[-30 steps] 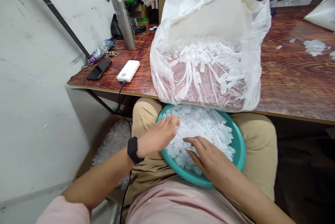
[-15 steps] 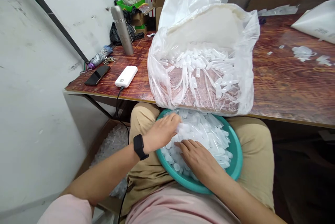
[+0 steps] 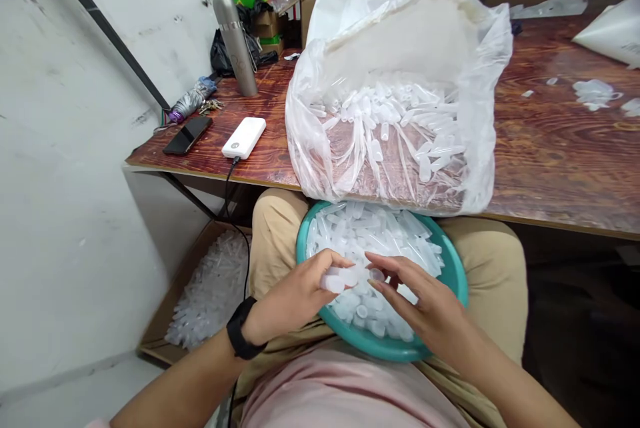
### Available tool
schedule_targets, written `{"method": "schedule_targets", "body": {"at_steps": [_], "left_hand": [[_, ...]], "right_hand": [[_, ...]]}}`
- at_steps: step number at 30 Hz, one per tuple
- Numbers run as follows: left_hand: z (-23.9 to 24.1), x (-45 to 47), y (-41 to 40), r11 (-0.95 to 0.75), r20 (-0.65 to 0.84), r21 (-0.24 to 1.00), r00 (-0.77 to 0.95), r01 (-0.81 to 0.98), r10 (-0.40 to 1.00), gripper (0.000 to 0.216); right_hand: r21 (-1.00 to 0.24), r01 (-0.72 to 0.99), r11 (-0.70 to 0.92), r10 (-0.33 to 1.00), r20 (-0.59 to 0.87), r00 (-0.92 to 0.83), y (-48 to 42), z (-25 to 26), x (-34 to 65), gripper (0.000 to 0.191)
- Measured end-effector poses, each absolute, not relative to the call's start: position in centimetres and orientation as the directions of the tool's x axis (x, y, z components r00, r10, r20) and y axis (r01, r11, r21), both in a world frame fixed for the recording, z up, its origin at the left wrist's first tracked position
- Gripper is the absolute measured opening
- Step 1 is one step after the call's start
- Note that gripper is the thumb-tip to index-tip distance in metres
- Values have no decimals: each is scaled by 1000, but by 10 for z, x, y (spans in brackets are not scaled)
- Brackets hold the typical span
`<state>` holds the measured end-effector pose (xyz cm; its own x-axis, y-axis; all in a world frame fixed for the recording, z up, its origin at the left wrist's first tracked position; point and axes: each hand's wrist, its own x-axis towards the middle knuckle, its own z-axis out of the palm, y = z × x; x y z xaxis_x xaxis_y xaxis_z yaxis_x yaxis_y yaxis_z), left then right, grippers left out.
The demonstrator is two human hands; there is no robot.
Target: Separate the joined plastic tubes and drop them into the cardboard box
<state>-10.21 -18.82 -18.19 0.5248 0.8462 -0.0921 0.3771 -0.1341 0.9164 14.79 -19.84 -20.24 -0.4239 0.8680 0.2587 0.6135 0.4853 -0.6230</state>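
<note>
A teal basin (image 3: 453,265) rests on my lap, heaped with small clear plastic tubes (image 3: 380,235). My left hand (image 3: 295,295), with a black watch on its wrist, is closed on a few of these tubes (image 3: 340,279) just above the basin's near side. My right hand (image 3: 425,298) faces it, thumb and fingers pinching the end of a tube (image 3: 376,275) between the two hands. A large clear plastic bag (image 3: 400,101) holding more tubes lies open on the wooden table (image 3: 560,148) right behind the basin.
On the table's left stand a steel flask (image 3: 235,45), a white power bank (image 3: 244,137) with a cable, a phone (image 3: 187,135), keys and a folded umbrella (image 3: 193,100). A cardboard box (image 3: 213,288) of tubes sits on the floor at my left. A white wall runs along the left.
Both hands have lifted out of the heap and drawn toward my body. They now hold tubes between them instead of lying on the pile.
</note>
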Motion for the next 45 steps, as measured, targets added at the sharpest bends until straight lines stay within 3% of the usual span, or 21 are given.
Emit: {"method": "schedule_targets", "body": {"at_steps": [5, 10, 13, 17, 27, 31, 33, 36, 37, 39, 42, 45], "left_hand": [[-184, -101, -195, -369, 17, 818, 622, 442, 783, 26], [-188, -95, -202, -452, 128, 809, 638, 376, 760, 20], [-194, -90, -208, -457, 167, 816, 612, 355, 773, 20], [-197, -85, -214, -436, 152, 825, 603, 359, 783, 25], [-196, -84, -214, -372, 90, 863, 620, 342, 779, 18], [-199, -82, -215, -362, 62, 859, 628, 363, 776, 17], [-201, -80, -214, -420, 83, 825, 654, 378, 752, 18], [-203, -78, -210, -541, 115, 729, 704, 420, 701, 28], [-203, -78, -208, -548, 108, 713, 703, 438, 703, 30], [-201, -80, -204, -502, 77, 730, 675, 463, 734, 29], [-201, -84, -202, -442, 55, 766, 638, 467, 768, 25], [-201, -84, -200, -519, 75, 707, 678, 481, 731, 20]], "right_hand": [[-646, 544, 535, 832, 290, -473, -210, -183, 145, 38], [-619, 553, 558, 826, 353, -439, -221, -178, 140, 26], [-655, 590, 472, 879, 300, -371, -228, -183, 139, 22], [-617, 640, 457, 886, 252, -390, -233, -183, 139, 37], [-659, 657, 366, 912, 112, -395, -237, -186, 146, 33], [-686, 598, 416, 892, 179, -416, -239, -188, 141, 33], [-761, 570, 311, 923, 98, -373, -238, -190, 136, 32], [-852, 523, -8, 944, -179, -277, -234, -193, 133, 41], [-856, 516, -31, 940, -200, -275, -232, -194, 134, 42], [-834, 539, 118, 947, -68, -313, -229, -193, 137, 41], [-690, 553, 467, 868, 241, -433, -228, -191, 140, 36], [-689, 563, 457, 872, 221, -437, -227, -189, 138, 29]]}}
